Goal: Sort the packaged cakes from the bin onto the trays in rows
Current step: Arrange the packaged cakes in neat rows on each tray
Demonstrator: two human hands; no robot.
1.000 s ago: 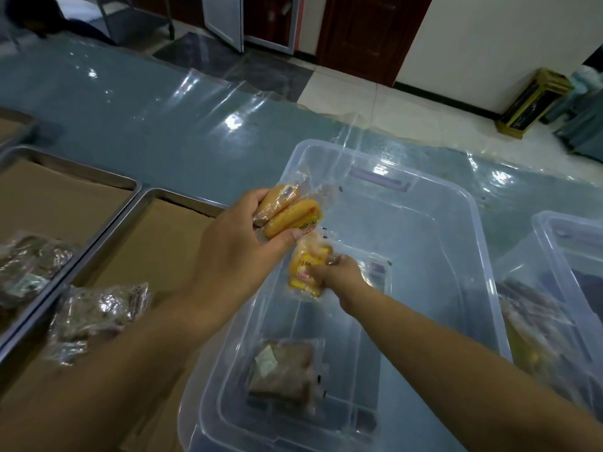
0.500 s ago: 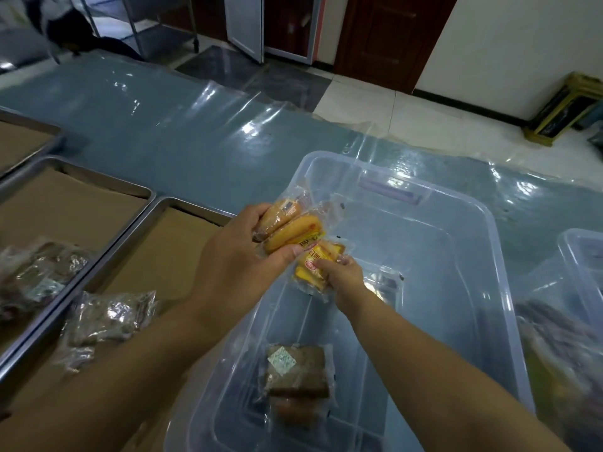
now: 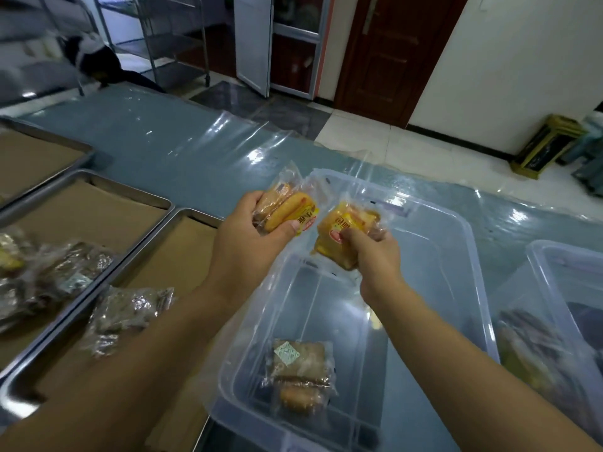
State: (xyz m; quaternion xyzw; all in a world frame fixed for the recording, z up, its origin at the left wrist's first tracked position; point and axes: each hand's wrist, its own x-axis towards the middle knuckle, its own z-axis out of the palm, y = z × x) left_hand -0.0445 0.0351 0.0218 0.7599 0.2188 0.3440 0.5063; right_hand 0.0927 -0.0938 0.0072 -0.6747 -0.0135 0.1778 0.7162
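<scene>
Packaged cakes: two yellow oblong cakes in clear film wrappers [image 3: 287, 208] are gripped together by the left hand [image 3: 248, 243], thumb across the front, in the air at the far left corner of the large clear plastic bin [image 3: 450, 256]. The right hand [image 3: 375, 256] clenches a third yellow cake packet with a red label [image 3: 342, 236] just beside them, over the bin's interior. On the bin's ribbed floor, near its front wall, lie a square brown cake packet bearing a pale sticker [image 3: 300, 360] and, touching its near edge, a smaller golden-brown cake packet [image 3: 298, 398]. A second clear plastic bin [image 3: 561, 265] at the right holds dark packets too blurred to tell apart. To the left stand three shallow metal trays lined with brown paper, side by side. The nearest tray [image 3: 195, 215] carries one crumpled clear packet of brown cakes [image 3: 127, 314]. The middle tray [image 3: 124, 187] carries a cluster of similar shiny packets [image 3: 65, 272]. The far tray [image 3: 65, 141] shows only in part. All rest on a blue-grey tabletop under glossy, wrinkled transparent sheeting [image 3: 182, 148].
</scene>
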